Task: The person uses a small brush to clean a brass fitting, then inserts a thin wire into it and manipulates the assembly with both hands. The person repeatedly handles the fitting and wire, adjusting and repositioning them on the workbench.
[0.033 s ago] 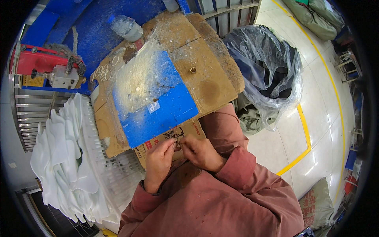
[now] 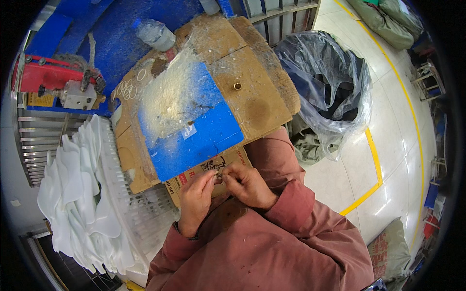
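I am finding one small, dark piece (image 2: 219,178), pinched where the fingertips of the left hand (image 2: 194,196) and right hand (image 2: 248,187) are nearly meeting. Fingers are covering most of it, so I am not making out its shape, material or condition. From my remote position I am seeing it sitting in front of the torso, over printed cardboard (image 2: 238,157).

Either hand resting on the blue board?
No: the left hand and right hand are close together, just off the near edge of the blue board.
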Action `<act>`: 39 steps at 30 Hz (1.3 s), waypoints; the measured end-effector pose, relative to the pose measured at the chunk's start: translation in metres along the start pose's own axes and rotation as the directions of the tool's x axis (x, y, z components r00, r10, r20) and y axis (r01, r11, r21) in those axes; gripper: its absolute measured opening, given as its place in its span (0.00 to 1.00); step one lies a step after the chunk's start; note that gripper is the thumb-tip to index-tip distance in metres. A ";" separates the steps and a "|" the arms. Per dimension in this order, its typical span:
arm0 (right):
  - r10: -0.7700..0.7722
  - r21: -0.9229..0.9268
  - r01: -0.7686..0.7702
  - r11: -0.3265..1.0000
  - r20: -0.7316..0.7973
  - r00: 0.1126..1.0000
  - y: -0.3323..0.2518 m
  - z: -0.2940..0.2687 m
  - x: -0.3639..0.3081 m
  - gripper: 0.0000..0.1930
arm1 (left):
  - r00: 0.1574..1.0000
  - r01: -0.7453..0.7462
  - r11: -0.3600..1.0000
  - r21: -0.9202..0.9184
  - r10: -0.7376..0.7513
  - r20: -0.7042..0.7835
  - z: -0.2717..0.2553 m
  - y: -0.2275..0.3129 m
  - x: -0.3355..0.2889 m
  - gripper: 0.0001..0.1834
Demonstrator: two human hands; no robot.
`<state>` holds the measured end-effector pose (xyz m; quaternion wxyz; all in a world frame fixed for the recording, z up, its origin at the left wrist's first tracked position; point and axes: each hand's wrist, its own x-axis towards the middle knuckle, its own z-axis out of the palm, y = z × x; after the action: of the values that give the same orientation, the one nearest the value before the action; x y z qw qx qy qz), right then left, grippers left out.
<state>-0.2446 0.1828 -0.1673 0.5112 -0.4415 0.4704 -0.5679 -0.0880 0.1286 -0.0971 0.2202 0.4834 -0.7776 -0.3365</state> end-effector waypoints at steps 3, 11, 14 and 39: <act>0.342 0.657 -0.380 0.652 0.193 0.920 -0.001 0.001 0.002 0.05 | 0.969 -0.217 0.972 0.091 0.225 -0.098 0.007 -0.002 0.000 0.09; -0.224 -0.506 0.266 0.821 0.143 0.964 0.000 -0.005 0.002 0.07 | 0.874 0.480 0.788 -0.386 -0.395 0.282 -0.008 -0.008 0.007 0.09; 0.018 0.056 -0.019 0.998 0.031 0.999 0.001 0.003 0.003 0.06 | 0.956 0.285 0.925 -0.251 -0.253 0.151 -0.006 -0.005 0.005 0.09; 0.374 0.654 -0.411 0.635 0.206 0.904 -0.011 -0.002 0.004 0.07 | 0.987 0.154 0.886 -0.437 -0.155 0.032 0.009 -0.009 -0.004 0.10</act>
<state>-0.2489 0.1794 -0.1564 0.7598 -0.1230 0.2989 -0.5640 -0.0868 0.1327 -0.1095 0.2972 0.4824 -0.6406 -0.5183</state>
